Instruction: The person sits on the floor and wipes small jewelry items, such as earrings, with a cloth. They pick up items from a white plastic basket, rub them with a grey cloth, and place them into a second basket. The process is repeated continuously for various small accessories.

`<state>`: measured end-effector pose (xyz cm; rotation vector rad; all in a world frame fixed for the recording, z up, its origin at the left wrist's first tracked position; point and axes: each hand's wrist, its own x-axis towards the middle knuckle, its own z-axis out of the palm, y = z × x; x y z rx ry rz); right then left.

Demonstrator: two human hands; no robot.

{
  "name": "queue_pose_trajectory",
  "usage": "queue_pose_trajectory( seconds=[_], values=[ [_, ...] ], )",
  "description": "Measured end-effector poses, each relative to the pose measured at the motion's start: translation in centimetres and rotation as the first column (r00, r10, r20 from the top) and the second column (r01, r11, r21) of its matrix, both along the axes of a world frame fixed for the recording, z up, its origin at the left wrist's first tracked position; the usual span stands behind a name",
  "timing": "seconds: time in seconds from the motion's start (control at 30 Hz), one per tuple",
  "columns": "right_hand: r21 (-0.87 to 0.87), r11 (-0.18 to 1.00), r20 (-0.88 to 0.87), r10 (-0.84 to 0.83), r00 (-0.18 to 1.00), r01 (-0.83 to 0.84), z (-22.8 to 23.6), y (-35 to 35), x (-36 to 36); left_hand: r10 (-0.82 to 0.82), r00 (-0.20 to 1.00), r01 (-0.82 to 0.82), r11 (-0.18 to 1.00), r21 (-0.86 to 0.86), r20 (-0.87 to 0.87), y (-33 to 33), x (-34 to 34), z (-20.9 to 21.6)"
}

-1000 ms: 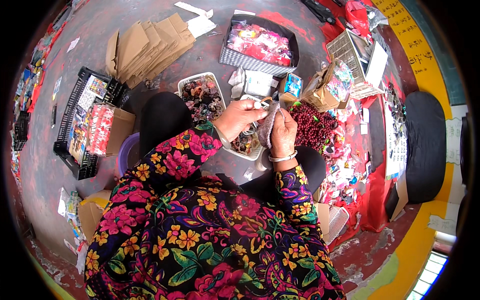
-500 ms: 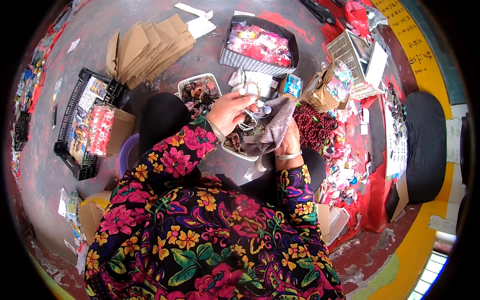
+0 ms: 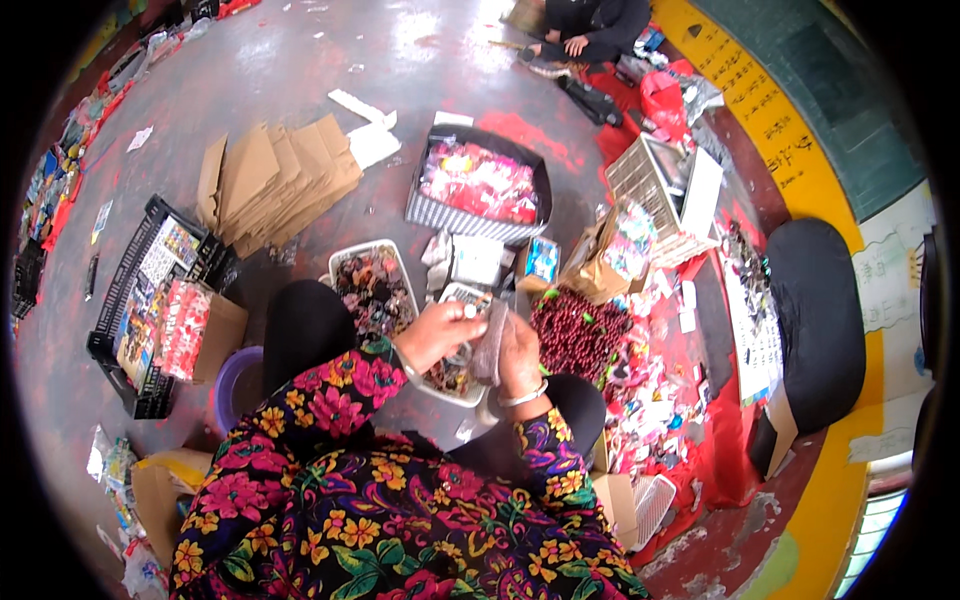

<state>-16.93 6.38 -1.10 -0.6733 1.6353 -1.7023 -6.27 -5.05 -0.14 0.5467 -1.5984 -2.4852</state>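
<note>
My right hand is wrapped round a greyish-mauve cloth, which hangs over the near white tray. My left hand is beside the cloth with its fingers pinched together; a tiny light spot shows at the fingertips, too blurred to name. Below both hands that tray holds a jumble of small dark and light accessories, partly hidden by my hands. A second white tray, full of dark, mixed hair ties or similar small pieces, stands just beyond my left hand.
Ahead is a woven basket of pink packets. Dark red beads, an open cardboard box and a white crate lie right. Flattened cartons and a black crate stand left. Another person's hand shows far off.
The looped band near my left fingers no longer shows. Both hands have drawn closer together, and the cloth now hangs narrower between them. The view has tilted up, bringing another person in.
</note>
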Motion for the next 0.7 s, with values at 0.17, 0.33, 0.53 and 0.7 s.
queue_pose_trajectory(
  seconds=[0.17, 0.33, 0.53, 0.7],
  values=[
    [-0.052, 0.999, 0.269, 0.008, 0.963, 0.006, 0.5, 0.1, -0.2, -0.019, 0.999, 0.022, 0.995, 0.101, -0.03, -0.1, -0.1, 0.8],
    [-0.247, 0.967, 0.434, 0.165, 0.885, -0.059, 2.5, 0.0, 0.1, 0.144, 0.989, -0.125, 0.944, 0.306, -0.039, -0.9, 0.2, 0.5],
    [-0.209, 0.977, 0.401, 0.128, 0.907, -0.046, 1.5, 0.1, -0.2, 0.137, 0.987, -0.089, 0.904, 0.418, -0.084, -1.0, 0.3, 0.6],
    [-0.223, 0.975, 0.354, 0.095, 0.93, -0.015, 1.3, 0.1, -0.1, -0.014, 1.0, 0.017, 0.921, 0.39, -0.011, -0.7, 0.3, 0.6]
  ],
)
